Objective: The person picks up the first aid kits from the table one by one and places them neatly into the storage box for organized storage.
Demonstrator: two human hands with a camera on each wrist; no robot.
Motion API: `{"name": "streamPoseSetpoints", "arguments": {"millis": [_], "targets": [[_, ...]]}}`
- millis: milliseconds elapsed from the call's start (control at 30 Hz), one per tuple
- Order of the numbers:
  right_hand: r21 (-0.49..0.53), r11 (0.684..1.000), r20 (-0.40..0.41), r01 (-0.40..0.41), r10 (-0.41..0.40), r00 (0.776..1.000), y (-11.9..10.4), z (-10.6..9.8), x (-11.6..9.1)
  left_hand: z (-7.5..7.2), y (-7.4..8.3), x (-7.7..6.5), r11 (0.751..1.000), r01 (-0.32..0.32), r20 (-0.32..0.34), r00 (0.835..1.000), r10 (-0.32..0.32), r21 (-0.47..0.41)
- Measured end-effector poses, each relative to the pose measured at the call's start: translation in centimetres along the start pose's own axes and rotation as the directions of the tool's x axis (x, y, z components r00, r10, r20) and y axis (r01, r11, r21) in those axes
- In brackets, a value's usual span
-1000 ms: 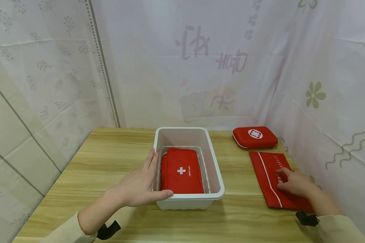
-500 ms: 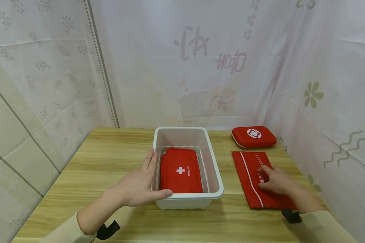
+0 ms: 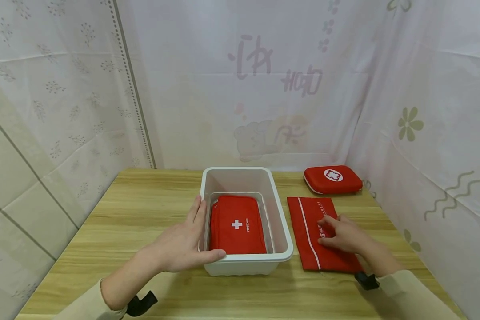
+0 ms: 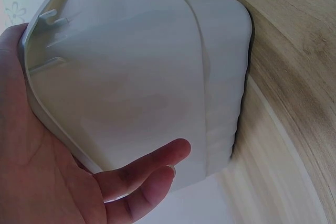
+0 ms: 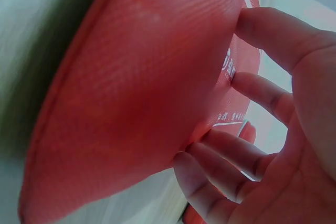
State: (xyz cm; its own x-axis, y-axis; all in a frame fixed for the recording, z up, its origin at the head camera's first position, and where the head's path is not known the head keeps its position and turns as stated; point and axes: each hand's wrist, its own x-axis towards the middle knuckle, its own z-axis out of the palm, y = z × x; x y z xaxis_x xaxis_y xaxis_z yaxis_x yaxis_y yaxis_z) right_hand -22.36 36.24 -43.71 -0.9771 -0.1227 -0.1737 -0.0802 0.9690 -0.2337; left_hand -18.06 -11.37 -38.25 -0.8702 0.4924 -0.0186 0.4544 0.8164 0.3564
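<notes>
A white plastic tub stands mid-table, holding a red first-aid pouch with a white cross. My left hand rests against the tub's near left corner, thumb along the front rim and straight fingers along the left side. In the left wrist view two fingers lie near the outer wall. To the tub's right lies a flat red fabric pouch with a white stripe and white print. The fingertips and thumb of my right hand press on its top, spread apart. The right wrist view shows these fingertips touching the fabric.
A red hard zip case with a white round emblem lies behind the flat pouch, at the back right of the wooden table. Pale patterned curtains hang behind the table and on both sides.
My right hand has slid the flat red pouch leftward over the table, close to the tub. The left hand, the tub and the zip case have stayed in place.
</notes>
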Motion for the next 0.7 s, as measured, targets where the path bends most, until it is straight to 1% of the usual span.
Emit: {"name": "streamPoseSetpoints", "arguments": {"millis": [233,500,700], "targets": [[0.019,1.0,0.005,-0.002,0.002,1.0,-1.2,0.5,0.3,-0.1,0.1,0.0,1.0,-0.003,0.0,1.0,0.003,-0.001],[0.027,0.999,-0.003,0.023,-0.023,1.0,-2.1,0.8,0.3,-0.1,0.1,0.0,1.0,0.005,0.008,1.0,-0.005,-0.005],[0.056,0.998,0.02,0.012,-0.013,1.0,-2.6,1.1,0.1,-0.1,0.0,-0.1,1.0,-0.006,0.009,1.0,0.006,0.007]]}}
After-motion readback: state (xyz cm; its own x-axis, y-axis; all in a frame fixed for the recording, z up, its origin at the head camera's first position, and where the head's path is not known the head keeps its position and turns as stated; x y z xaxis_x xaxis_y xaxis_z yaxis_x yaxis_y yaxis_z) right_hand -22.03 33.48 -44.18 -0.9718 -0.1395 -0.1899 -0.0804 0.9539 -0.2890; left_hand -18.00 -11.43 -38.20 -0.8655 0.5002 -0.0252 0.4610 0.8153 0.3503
